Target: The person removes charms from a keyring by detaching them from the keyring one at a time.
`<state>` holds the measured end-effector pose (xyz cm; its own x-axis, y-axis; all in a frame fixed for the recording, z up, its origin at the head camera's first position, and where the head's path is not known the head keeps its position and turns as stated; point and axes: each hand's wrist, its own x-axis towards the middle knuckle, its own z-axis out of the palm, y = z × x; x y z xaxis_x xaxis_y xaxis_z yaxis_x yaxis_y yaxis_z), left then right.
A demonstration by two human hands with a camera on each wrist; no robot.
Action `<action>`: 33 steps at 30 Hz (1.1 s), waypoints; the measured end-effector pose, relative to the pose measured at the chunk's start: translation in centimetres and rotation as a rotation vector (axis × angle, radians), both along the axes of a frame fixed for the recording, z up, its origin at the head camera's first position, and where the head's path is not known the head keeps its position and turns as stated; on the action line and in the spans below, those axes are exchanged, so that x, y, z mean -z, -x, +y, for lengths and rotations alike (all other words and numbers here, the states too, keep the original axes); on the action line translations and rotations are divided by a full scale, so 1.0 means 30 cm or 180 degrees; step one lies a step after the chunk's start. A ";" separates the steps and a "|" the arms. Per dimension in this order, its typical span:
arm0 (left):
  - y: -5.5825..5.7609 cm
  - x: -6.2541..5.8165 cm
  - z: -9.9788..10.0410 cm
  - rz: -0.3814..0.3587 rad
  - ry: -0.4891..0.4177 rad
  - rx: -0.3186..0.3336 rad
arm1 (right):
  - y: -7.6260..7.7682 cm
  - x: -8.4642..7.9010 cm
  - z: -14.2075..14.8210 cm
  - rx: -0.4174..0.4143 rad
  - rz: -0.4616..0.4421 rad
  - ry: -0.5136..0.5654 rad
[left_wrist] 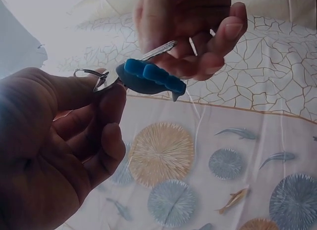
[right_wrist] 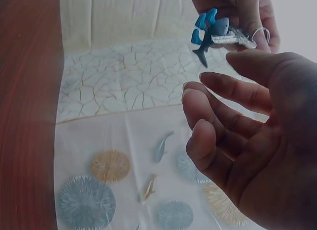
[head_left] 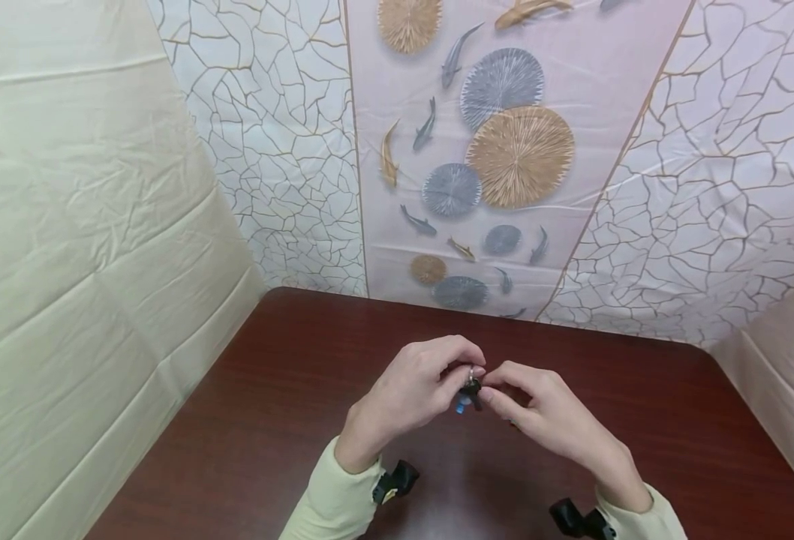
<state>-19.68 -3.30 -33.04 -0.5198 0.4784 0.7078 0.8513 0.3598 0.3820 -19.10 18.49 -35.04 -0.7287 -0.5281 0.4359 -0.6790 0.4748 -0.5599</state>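
Observation:
My left hand (head_left: 410, 386) pinches a key ring (left_wrist: 85, 71) between thumb and fingers, above the table. From the ring hang a silver key (right_wrist: 225, 39) and a dark grey-blue shark-shaped charm (left_wrist: 143, 85) with bright blue pieces along it. Close by on the right is my right hand (head_left: 548, 409), its fingers loosely bent. In the right wrist view its thumb and index fingertips stand apart, just below the key and charm, with nothing between them. Seen from the head, those fingertips come right up to the dark part of the bunch.
A dark red-brown table (head_left: 269, 420) lies under both hands. A small orange and green thing (head_left: 514, 425) peeks out beneath the right hand, mostly hidden. Behind the table hangs a patterned cloth (head_left: 464, 225), and a cream cloth (head_left: 100, 225) hangs on the left.

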 end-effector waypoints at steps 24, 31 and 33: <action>-0.003 0.006 0.017 0.0036 0.0057 -0.0067 | -0.031 0.045 -0.064 0.0242 -0.0058 0.0476; -0.008 0.003 0.017 -0.0034 0.0040 -0.0082 | -0.028 0.053 -0.070 0.0194 -0.0033 0.0687; -0.008 0.002 0.017 -0.0038 0.0044 -0.0077 | -0.028 0.055 -0.071 0.0199 0.0035 0.0715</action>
